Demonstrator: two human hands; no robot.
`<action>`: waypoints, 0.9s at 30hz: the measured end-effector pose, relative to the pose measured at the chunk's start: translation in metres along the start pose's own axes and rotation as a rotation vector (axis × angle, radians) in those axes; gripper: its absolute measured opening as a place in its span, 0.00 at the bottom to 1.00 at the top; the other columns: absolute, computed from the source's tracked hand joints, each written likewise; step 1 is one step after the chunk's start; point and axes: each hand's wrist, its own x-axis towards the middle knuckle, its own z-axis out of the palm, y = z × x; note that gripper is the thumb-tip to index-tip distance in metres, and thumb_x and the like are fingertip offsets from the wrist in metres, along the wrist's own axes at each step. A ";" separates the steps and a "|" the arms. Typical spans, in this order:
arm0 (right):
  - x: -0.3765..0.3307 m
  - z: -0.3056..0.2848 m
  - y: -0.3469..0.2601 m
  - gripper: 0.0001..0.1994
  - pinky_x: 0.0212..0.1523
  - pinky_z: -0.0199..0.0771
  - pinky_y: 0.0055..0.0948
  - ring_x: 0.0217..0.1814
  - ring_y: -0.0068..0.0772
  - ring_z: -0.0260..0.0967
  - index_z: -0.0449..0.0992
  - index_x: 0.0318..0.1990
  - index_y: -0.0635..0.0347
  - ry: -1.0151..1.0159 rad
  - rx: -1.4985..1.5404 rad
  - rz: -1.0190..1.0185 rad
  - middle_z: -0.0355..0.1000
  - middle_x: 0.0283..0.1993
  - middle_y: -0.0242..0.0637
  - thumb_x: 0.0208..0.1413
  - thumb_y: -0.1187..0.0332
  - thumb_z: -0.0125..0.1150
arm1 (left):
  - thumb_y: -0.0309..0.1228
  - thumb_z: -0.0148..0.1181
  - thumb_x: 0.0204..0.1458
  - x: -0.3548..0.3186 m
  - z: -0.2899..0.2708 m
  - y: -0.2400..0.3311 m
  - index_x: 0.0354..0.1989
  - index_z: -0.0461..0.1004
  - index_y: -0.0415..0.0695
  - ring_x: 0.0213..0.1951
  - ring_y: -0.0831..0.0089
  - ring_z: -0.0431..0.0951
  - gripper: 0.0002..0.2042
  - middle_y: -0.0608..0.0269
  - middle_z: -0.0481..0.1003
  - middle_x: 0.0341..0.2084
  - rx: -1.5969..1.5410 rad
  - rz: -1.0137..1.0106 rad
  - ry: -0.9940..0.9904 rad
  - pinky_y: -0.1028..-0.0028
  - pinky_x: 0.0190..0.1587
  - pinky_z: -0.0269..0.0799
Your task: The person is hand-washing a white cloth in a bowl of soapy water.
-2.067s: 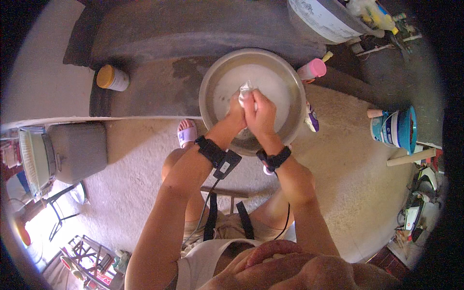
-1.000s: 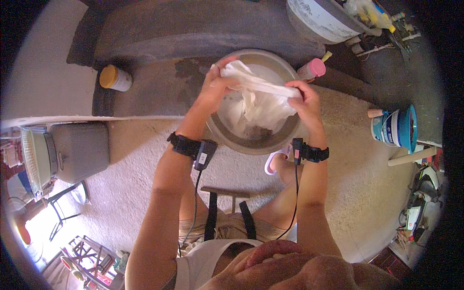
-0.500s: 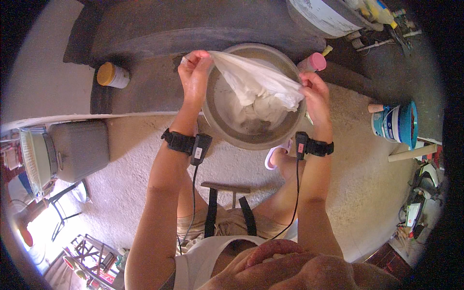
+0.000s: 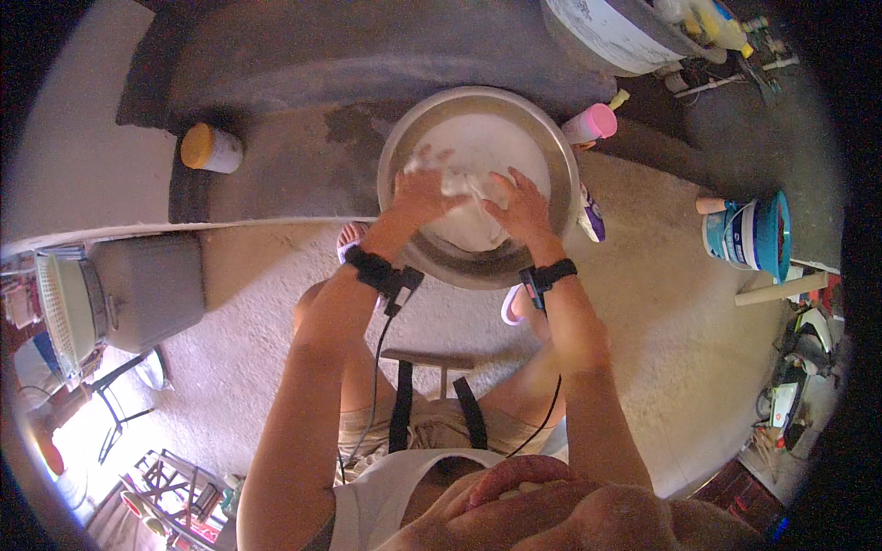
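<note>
Loosely splayed, both hands [image 4: 525,215] released, just at white cloth [image 4: 471,226] inside round basin [image 4: 478,272].

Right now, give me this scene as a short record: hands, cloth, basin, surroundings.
Left hand: open, blurred, at the white cloth; contact unclear
Right hand: open, by the cloth's right side
Cloth: bunched in metal basin
Basin contents: cloudy, whitish water
Right of basin: pink-lidded container
Far left: yellow-lidded tub
Far right: blue-and-white bucket
</note>
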 end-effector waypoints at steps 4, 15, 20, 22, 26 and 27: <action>-0.002 0.015 -0.009 0.40 0.56 0.44 0.71 0.69 0.55 0.37 0.53 0.63 0.37 -0.260 -0.070 0.264 0.41 0.69 0.45 0.41 0.43 0.61 | 0.52 0.68 0.31 -0.023 0.026 0.037 0.62 0.51 0.58 0.64 0.46 0.45 0.47 0.49 0.44 0.64 0.278 -0.055 -0.325 0.36 0.55 0.47; 0.015 0.047 -0.027 0.39 0.51 0.37 0.80 0.68 0.60 0.39 0.52 0.63 0.41 -0.381 -0.206 0.388 0.44 0.68 0.48 0.43 0.39 0.54 | 0.51 0.70 0.28 -0.022 0.076 0.017 0.66 0.41 0.61 0.65 0.50 0.44 0.54 0.56 0.41 0.66 0.348 -0.199 -0.359 0.34 0.56 0.37; 0.019 0.052 -0.040 0.37 0.50 0.39 0.79 0.65 0.61 0.46 0.55 0.62 0.46 -0.470 -0.286 0.381 0.53 0.63 0.50 0.46 0.40 0.51 | 0.47 0.66 0.37 -0.021 0.097 -0.006 0.66 0.36 0.59 0.60 0.58 0.60 0.50 0.51 0.56 0.61 0.341 -0.190 -0.265 0.42 0.60 0.41; 0.021 0.054 -0.040 0.36 0.52 0.41 0.76 0.64 0.62 0.49 0.57 0.61 0.49 -0.422 -0.299 0.354 0.56 0.61 0.51 0.47 0.40 0.50 | 0.44 0.64 0.40 -0.017 0.109 -0.017 0.66 0.34 0.59 0.57 0.57 0.64 0.49 0.51 0.60 0.58 0.412 -0.194 -0.332 0.44 0.59 0.45; 0.004 0.078 -0.003 0.35 0.54 0.42 0.73 0.63 0.63 0.50 0.60 0.59 0.52 -0.450 -0.289 0.403 0.58 0.60 0.52 0.47 0.40 0.50 | 0.38 0.60 0.44 -0.011 0.137 -0.009 0.64 0.50 0.55 0.47 0.58 0.73 0.37 0.52 0.72 0.45 0.373 -0.184 -0.478 0.53 0.53 0.61; 0.011 0.082 -0.010 0.36 0.54 0.44 0.72 0.63 0.62 0.50 0.61 0.58 0.53 -0.457 -0.301 0.374 0.58 0.60 0.51 0.47 0.39 0.50 | 0.38 0.60 0.44 -0.012 0.142 -0.027 0.64 0.50 0.55 0.47 0.58 0.73 0.37 0.52 0.72 0.45 0.390 -0.200 -0.461 0.53 0.53 0.61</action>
